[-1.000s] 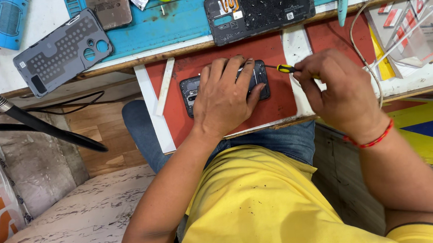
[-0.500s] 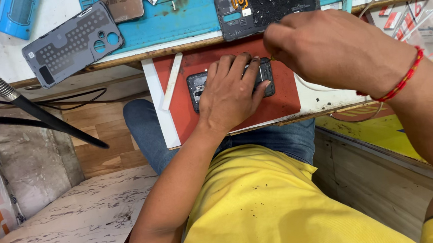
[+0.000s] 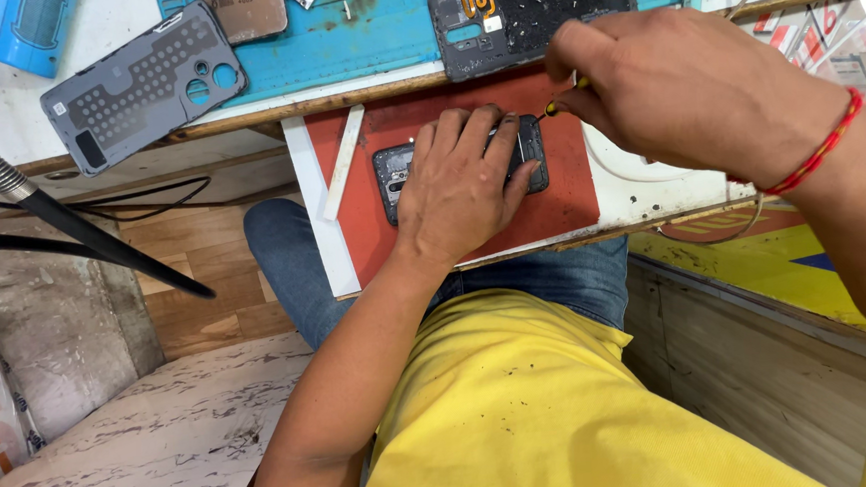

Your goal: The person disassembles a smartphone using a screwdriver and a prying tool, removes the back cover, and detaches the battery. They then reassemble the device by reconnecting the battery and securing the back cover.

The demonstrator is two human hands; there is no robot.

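Left hand [image 3: 465, 186] lies spread flat over a dark opened phone [image 3: 528, 152], pinning it to the red mat [image 3: 571, 200] on the pull-out board at the front of the counter [image 3: 640, 186]. Right hand [image 3: 684, 93] is closed in a pinch around a small screwdriver [image 3: 553, 108] with a yellow-and-black handle, its thin tip slanting down to the phone's upper right corner, just beside the left fingertips. By the look of it the step in hand is working a screw at that corner; the next move would call for keeping the tip seated and upright while the left palm holds the body from sliding. Most of the phone is hidden under the palm, so the screw itself cannot be seen. A white plastic strip [image 3: 343, 164] lies on the mat's left edge. Further back on the blue mat [image 3: 360, 37] rest a black phone frame [image 3: 529, 12] and a grey back cover [image 3: 143, 86], well apart from the work.
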